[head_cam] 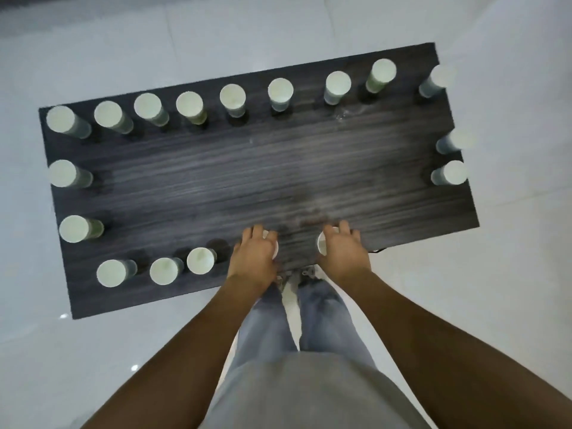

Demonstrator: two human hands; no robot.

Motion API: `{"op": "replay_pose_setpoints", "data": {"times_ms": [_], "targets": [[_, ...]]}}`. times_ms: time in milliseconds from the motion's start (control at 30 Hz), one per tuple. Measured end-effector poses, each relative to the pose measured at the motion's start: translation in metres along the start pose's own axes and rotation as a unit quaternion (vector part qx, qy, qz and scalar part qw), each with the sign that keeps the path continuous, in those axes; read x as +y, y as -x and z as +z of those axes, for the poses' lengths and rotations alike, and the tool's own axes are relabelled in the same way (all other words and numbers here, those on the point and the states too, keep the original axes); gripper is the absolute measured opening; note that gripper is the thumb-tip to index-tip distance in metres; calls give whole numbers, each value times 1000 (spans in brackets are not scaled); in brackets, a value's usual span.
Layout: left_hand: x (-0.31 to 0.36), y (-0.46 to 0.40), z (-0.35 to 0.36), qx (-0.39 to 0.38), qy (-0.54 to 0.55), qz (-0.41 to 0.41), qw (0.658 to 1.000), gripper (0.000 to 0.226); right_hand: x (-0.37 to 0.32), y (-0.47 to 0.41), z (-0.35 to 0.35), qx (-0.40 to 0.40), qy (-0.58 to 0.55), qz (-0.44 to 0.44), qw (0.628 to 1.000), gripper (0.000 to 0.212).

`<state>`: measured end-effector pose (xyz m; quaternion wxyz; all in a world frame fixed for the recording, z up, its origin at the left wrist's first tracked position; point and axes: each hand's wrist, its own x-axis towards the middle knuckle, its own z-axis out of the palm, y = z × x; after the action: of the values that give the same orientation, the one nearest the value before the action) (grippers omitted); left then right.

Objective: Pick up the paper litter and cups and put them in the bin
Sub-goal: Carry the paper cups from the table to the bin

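Several white paper cups stand upright around the rim of a dark wood-grain table (247, 168). At the table's near edge my left hand (255, 255) lies over one cup (275, 249), its fingers curled round the cup's top. My right hand (343, 249) covers another cup (322, 244) the same way, with only a sliver of its rim showing. More cups stand just left of my left hand, the nearest (201, 260). No bin and no paper litter are in view.
The table stands on a pale glossy tiled floor (93, 351). Cups line the far edge (280, 91), the left end (66, 174) and the right end (452, 173). My legs and shoes are right against the near edge.
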<state>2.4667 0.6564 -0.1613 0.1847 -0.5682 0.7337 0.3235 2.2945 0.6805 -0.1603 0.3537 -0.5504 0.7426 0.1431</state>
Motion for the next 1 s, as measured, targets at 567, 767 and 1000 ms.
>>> {"op": "replay_pose_setpoints", "data": {"times_ms": [567,767,1000], "targets": [[200,92,-13,-16,-250,303,919,49,154,235,11,184,-270,250,912,60],[336,140,59,-18,-306,396,866,47,270,317,45,244,-328,327,852,59],[497,219,178,-36,-320,489,811,46,425,424,93,263,-370,403,795,60]]}}
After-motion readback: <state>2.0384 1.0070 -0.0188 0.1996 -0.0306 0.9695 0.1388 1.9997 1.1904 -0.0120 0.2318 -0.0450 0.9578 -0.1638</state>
